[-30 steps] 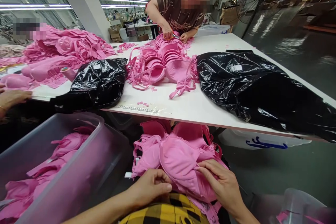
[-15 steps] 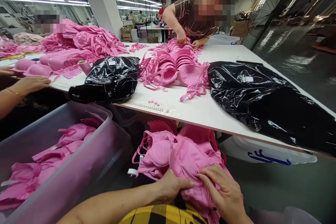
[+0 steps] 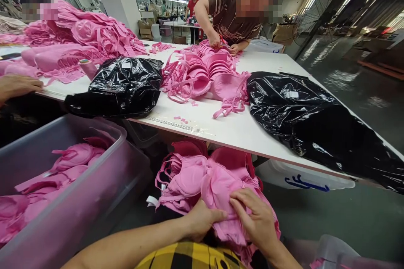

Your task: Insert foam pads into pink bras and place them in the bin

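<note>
Several pink bras lie in a heap at my lap, and the top pink bra (image 3: 219, 185) faces me with its moulded cups. My left hand (image 3: 203, 220) grips its lower edge, thumb on top and fingers hidden beneath the cloth. On the right side of the same bra, my right hand (image 3: 254, 214) pinches the fabric between thumb and fingers. Straps and a white tag (image 3: 152, 201) stick out at the heap's left side. Darker pink cups show behind, below the table edge.
A white table (image 3: 221, 128) bears a row of stacked pink bras (image 3: 208, 71), two black plastic bags (image 3: 126, 84) and a large pink pile (image 3: 94, 29). A clear bin (image 3: 94, 176) with bras stands left. One co-worker (image 3: 233, 12) bends over the row; another person's hand (image 3: 19, 86) rests at left.
The view has shifted slightly, so the table and bin sit a little further left. Both my hands keep their hold on the bra, nearly unmoved. The person's hand at left has drawn leftward.
</note>
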Tool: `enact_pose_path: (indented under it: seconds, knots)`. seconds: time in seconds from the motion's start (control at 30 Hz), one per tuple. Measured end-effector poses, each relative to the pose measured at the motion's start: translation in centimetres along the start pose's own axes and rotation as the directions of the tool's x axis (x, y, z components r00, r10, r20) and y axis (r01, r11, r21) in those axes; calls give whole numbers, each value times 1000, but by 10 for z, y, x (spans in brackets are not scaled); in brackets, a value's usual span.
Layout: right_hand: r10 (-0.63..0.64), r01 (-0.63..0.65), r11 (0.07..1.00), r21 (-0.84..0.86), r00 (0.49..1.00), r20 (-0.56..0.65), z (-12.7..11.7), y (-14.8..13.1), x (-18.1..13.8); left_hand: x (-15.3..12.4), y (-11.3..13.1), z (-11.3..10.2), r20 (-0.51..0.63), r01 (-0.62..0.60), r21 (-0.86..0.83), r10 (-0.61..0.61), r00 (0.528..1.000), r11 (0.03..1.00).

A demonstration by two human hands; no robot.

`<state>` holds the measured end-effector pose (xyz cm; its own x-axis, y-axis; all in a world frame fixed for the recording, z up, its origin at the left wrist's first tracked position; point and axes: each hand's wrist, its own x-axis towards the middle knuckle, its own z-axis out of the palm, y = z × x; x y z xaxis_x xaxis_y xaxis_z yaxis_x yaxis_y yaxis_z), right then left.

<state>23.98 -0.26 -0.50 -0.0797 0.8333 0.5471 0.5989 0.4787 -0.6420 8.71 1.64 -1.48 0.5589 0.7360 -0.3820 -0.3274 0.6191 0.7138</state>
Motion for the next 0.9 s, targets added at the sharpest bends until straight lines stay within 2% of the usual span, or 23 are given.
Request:
enact_pose_path:
  seconds: [0.03,0.1,0.13,0.17,0.2,0.23,0.3,0.33,0.37,0.4,0.43,0.47,0.5,0.53,0.6,0.7,0.77,0.9]
  knots:
    - [42,-43,999,25,999,9,0,1,1,-4,4,-4,20,37,35,-38,999,999]
    - [69,-72,996,59,996,55,-4,5,0,-19,22,-17,94,148,233,-174,980,961]
    - [54,-59,996,68,996,76,-7,6,-1,-28,37,-24,143,211,386,-284,948,898]
    - [32,-39,997,73,995,96,-10,8,-3,-36,54,-29,172,217,554,-365,915,804]
    - [6,-15,997,78,993,116,-13,9,-3,-43,73,-32,229,126,714,-400,888,689]
    - [-21,9,996,84,991,135,-16,10,-3,-47,93,-31,237,27,816,-377,895,577]
    - [-66,49,994,100,982,177,-19,11,-1,-41,128,-22,240,-166,922,-181,954,350]
    - [-85,63,992,109,976,202,-19,11,1,-32,140,-14,290,-268,935,-66,955,232]
    - [-103,78,990,120,969,226,-19,11,4,-18,147,-5,357,-360,922,45,933,141]
    - [-122,92,987,130,961,248,-19,10,6,-2,150,3,414,-421,903,88,906,90]
    - [-142,109,985,137,954,264,-19,10,8,15,150,9,419,-422,905,58,906,60]
    - [-160,126,982,140,948,274,-19,10,10,32,146,14,390,-388,921,-38,920,44]
    - [-178,143,979,142,944,278,-21,11,11,47,140,18,342,-341,939,-207,917,39]
    - [-197,162,976,144,940,279,-23,11,13,58,132,20,291,-284,956,-342,893,70]
    - [-241,206,968,146,925,293,-29,10,16,70,116,23,253,-209,967,-438,863,146]
    - [-301,256,953,164,872,386,-39,8,22,68,96,29,205,-124,964,-357,911,235]
    - [-290,243,956,163,862,417,-44,8,25,63,89,33,130,-45,960,-299,945,276]
    - [-187,186,982,31,943,274,-50,19,21,62,87,36,22,66,941,-254,967,332]
